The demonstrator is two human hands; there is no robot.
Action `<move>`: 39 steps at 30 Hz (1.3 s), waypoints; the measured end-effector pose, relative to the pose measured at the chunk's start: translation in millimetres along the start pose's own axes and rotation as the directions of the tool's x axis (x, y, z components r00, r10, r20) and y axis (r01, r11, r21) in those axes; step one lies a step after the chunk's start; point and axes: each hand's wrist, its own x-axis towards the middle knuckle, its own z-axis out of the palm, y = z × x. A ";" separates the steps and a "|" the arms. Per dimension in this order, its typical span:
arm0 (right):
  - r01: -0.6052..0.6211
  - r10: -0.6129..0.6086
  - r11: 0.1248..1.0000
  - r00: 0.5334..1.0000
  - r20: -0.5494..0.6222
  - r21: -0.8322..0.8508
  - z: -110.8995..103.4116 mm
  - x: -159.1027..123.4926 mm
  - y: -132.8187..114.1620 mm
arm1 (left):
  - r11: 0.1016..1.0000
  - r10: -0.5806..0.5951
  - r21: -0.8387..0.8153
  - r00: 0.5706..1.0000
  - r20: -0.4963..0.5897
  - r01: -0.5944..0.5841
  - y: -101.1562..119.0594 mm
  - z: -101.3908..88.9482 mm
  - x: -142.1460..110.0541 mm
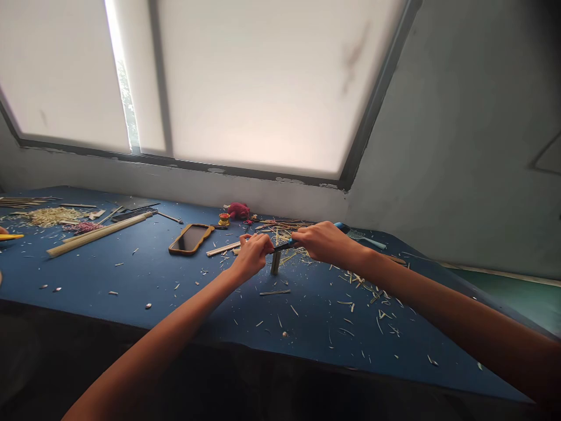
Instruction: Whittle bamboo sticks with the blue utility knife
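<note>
On a dark blue, matt tabletop (pixel 131 280), near the middle, one slim, grey-brown strip (pixel 275 266) of wood or bamboo is standing roughly upright, its foot seemingly meeting the surface.

Right hand (pixel 322 240): wrapping closely round a blue-handled, dark-bladed knife (pixel 284 245), the blade crossing the strip.

Left hand (pixel 253 252): bunching its fingers narrowly beside strip and blade tip; whether they are pinching one, the other or both, one cannot tell.

Handling, by judgement: strip likely light, stiff and dry, hardly slippery, prone to splitting along its grain; best taken by its flat faces, clear of the edge.

Surroundings: a thin, flat sliver (pixel 274 292) is lying just in front of the strip. Farther left, an ochre-framed, dark-screened phone (pixel 191 240), a long, pale bamboo piece (pixel 100 235) and a cream heap of shavings (pixel 50 216) are resting. Behind, a crimson bundle (pixel 239 211) is sitting.

Hidden or doubtful: left fingers are masking the blade's tip; the right hand is covering much of the handle; the left edge is cutting off another person's hand (pixel 2 230) beside a yellow object (pixel 12 237) of uncertain kind; the bundle's material is escaping identification.
</note>
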 end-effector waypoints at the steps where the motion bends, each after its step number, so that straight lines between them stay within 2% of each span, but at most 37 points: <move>1: 0.006 -0.006 1.000 1.000 0.007 -0.002 -2.0 0.9 0.0 | 1.000 -0.005 -0.001 1.000 -0.001 0.005 0.6 0.3 -0.6; 10: 0.034 -0.032 0.999 0.998 0.058 -0.031 -10.1 10.6 -1.5 | 0.999 -0.036 -0.022 0.999 -0.004 0.036 -1.5 3.4 -3.4; 18: -0.030 0.028 0.999 0.997 0.068 0.028 -3.7 3.6 -3.6 | 0.999 -0.020 0.028 1.000 0.009 0.020 -1.8 3.5 -2.0; 23: -0.007 0.000 0.998 0.994 0.108 0.066 29.2 -3.8 -18.2 | 0.970 0.062 0.220 0.980 0.189 -0.103 -8.0 13.1 -12.7; 26: -0.048 0.047 0.994 0.999 0.015 0.103 57.1 -12.1 -23.8 | 0.944 0.074 0.297 0.972 0.223 -0.140 -10.5 17.9 -15.5; 29: -0.095 0.102 0.986 0.994 -0.047 0.140 75.9 -20.4 -24.5 | 0.938 0.080 0.314 0.972 0.223 -0.149 -11.2 19.8 -13.4; 39: -0.111 0.127 0.973 0.990 -0.068 0.202 95.7 -20.8 -24.5 | 0.971 -0.022 0.235 0.966 0.259 -0.041 -17.4 18.7 -8.3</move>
